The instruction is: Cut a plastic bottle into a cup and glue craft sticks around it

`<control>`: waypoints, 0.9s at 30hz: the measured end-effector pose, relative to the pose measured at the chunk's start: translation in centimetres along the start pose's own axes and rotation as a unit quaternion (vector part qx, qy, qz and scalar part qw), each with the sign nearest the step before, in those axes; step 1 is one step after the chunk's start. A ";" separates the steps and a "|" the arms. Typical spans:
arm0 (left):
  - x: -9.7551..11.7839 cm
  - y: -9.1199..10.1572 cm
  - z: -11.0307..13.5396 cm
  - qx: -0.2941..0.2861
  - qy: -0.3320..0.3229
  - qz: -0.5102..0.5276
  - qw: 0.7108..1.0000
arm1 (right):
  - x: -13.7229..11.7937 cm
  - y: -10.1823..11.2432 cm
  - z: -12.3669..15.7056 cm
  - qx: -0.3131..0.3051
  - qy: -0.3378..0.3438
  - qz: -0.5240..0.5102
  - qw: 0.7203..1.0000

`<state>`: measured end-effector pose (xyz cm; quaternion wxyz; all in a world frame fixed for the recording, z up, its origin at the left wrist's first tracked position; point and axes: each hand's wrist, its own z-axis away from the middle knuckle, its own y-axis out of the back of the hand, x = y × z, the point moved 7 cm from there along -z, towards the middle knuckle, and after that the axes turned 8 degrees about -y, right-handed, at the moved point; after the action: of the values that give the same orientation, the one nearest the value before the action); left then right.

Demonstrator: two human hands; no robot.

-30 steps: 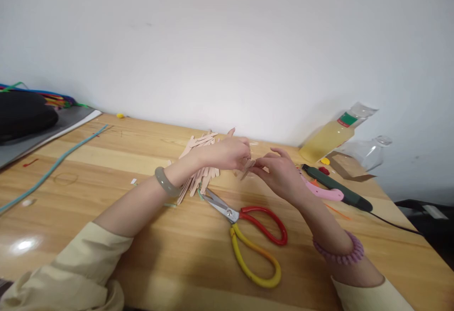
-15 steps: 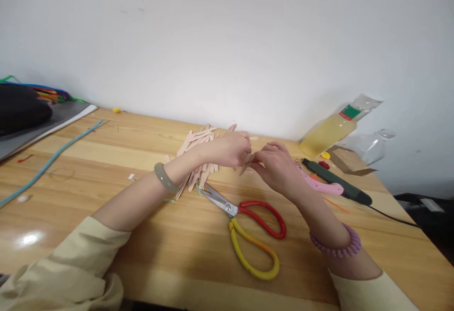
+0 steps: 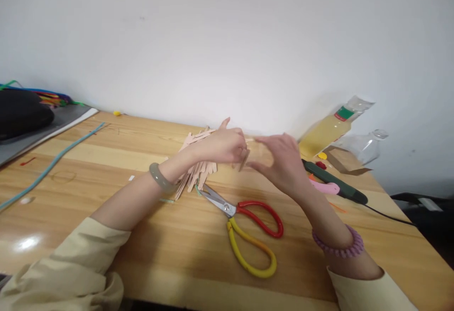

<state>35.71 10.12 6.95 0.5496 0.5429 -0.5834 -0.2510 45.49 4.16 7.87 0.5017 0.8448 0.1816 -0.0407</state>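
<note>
My left hand (image 3: 229, 145) is closed on a short wooden craft stick (image 3: 244, 159), whose end juts out below the fingers. Just to the right, my right hand (image 3: 282, 159) is open, thumb and fingers spread apart, slightly smeared by motion, with nothing visible between them. Under and behind my left wrist lies a loose pile of wooden craft sticks (image 3: 193, 176). A pair of scissors (image 3: 227, 209) with one red and one yellow handle rests on the table in front of the hands, blades partly apart and pointing at the pile.
At the right stand a tilted bottle of yellow liquid (image 3: 326, 133), a clear bottle (image 3: 371, 147) and brown cardboard (image 3: 345, 159). A dark green corded tool (image 3: 336, 183) lies beside a pink-handled item (image 3: 326, 187). A blue pipe cleaner (image 3: 58, 157) and a black case (image 3: 23, 114) are left.
My right hand has let go of the stick, opened its fingers and drawn a little to the right. My left hand keeps its hold, nearly in place.
</note>
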 end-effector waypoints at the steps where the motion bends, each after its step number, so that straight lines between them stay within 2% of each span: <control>1: -0.6 0.9 0.2 0.042 0.023 0.035 0.998 | 0.5 1.3 0.1 0.071 -0.032 -0.037 0.996; 3: -2.0 2.7 0.9 0.140 0.089 0.155 0.974 | 2.1 3.0 0.7 0.174 -0.130 -0.139 0.966; 4: -2.7 3.3 1.3 0.188 0.120 0.227 0.948 | 3.0 3.0 1.0 0.185 -0.182 -0.204 0.944; 6: -3.5 3.9 1.9 0.265 0.157 0.355 0.883 | 4.0 1.4 1.3 0.137 -0.260 -0.340 0.893; 8: -3.4 3.8 2.0 0.307 0.161 0.429 0.834 | 3.7 -0.5 1.2 0.052 -0.281 -0.450 0.846; 10: -2.8 3.4 1.7 0.305 0.152 0.460 0.820 | 2.9 -1.4 1.0 0.005 -0.266 -0.520 0.812; 14: -1.7 2.3 1.1 0.267 0.150 0.467 0.830 | 1.8 -1.0 0.8 0.000 -0.238 -0.580 0.779; 18: -1.4 1.4 0.9 0.239 0.150 0.492 0.824 | 1.3 -0.6 0.8 -0.011 -0.224 -0.592 0.774; 24: -0.7 0.0 0.4 0.203 0.133 0.557 0.794 | 1.7 -0.9 1.1 0.011 -0.228 -0.587 0.777; 27: -0.1 -0.3 0.2 0.188 0.122 0.564 0.795 | 2.0 -1.0 1.2 0.034 -0.246 -0.590 0.768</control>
<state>35.60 10.02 6.63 0.5472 0.2359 -0.7502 0.2864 47.17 4.08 5.93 0.3772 0.5491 0.5130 -0.5413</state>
